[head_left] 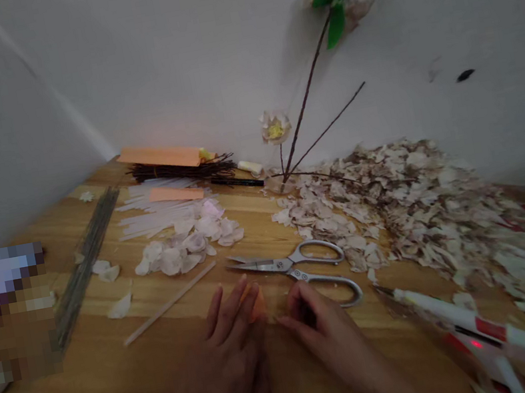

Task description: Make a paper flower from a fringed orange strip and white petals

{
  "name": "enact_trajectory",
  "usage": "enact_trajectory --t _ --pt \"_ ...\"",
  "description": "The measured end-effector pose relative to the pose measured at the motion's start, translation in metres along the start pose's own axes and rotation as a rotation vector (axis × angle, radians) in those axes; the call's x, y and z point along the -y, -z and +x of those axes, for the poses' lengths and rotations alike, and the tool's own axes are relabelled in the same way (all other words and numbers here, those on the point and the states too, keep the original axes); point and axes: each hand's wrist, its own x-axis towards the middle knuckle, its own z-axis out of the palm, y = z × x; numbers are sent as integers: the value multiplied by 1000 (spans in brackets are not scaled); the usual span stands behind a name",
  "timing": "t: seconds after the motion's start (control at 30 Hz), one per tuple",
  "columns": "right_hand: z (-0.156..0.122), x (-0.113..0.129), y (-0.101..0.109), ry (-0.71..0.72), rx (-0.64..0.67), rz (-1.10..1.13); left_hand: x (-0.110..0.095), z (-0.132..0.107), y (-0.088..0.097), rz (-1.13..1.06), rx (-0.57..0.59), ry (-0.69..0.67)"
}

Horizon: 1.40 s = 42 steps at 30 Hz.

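Both my hands rest on the wooden table point(97, 381) near its front edge. My left hand point(232, 327) has its fingers stretched forward and pressed on a small orange piece point(258, 305). My right hand point(315, 322) has its fingers curled in a pinch at the other side of that orange piece. Silver scissors point(299, 264) lie shut on the table just beyond my right hand. A thin wooden stick point(169, 303) lies to the left of my left hand.
A small heap of pale pink petals point(189, 240) lies beyond the scissors; a large heap of pale scraps point(422, 209) fills the right side. A white glue gun point(468, 323) lies at right. Wires point(84, 265), dark twigs point(181, 170), orange paper point(161, 155) and flower stems point(309, 86) stand by the wall.
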Motion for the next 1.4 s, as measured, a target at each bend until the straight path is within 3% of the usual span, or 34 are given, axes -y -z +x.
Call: enact_trajectory --t 0.2,0.43,0.53,0.67,0.77,0.9,1.03,1.13,1.4 --pt "0 0 -9 441 -22 -250 6 0 7 -13 21 30" --pt "3 -1 -12 590 -103 -392 11 -2 4 -172 113 122" --pt "4 0 -14 633 -109 -443 18 -1 6 -265 60 184" --pt "5 2 -17 616 -113 -407 21 5 9 -264 -118 168" --pt "6 3 -17 569 -88 -359 20 10 8 -249 -173 102" --pt "5 2 -14 454 -26 -265 20 16 5 -285 -86 25" --pt "5 2 -12 271 40 -123 23 19 6 -331 4 63" --pt "5 2 -12 218 47 -88 24 20 7 -342 56 82" --pt "5 4 -12 83 68 -82 25 21 4 -340 79 125"
